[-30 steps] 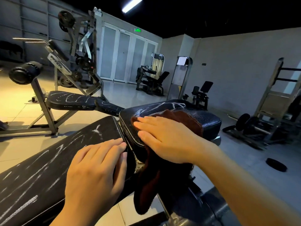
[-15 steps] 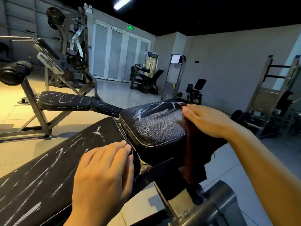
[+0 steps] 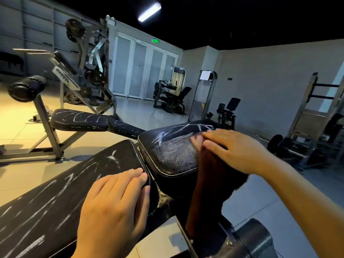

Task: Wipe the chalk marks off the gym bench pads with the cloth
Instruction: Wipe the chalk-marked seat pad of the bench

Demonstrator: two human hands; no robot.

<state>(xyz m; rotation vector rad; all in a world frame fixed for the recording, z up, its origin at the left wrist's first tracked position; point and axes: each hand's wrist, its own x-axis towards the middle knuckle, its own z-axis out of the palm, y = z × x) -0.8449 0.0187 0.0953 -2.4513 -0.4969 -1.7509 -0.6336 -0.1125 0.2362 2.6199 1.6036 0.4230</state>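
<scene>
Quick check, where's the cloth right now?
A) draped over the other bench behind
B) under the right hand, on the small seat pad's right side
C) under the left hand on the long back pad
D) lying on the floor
B: the right hand presses the dark brown cloth onto the right side of the seat pad, the rest hanging over its edge; the left hand lies bare on the chalk-streaked back pad.

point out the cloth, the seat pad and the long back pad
cloth (image 3: 206, 185), head view, hanging brown part below the right hand
seat pad (image 3: 171, 155), head view, smeared top surface
long back pad (image 3: 55, 198), head view, chalk-streaked top
</scene>
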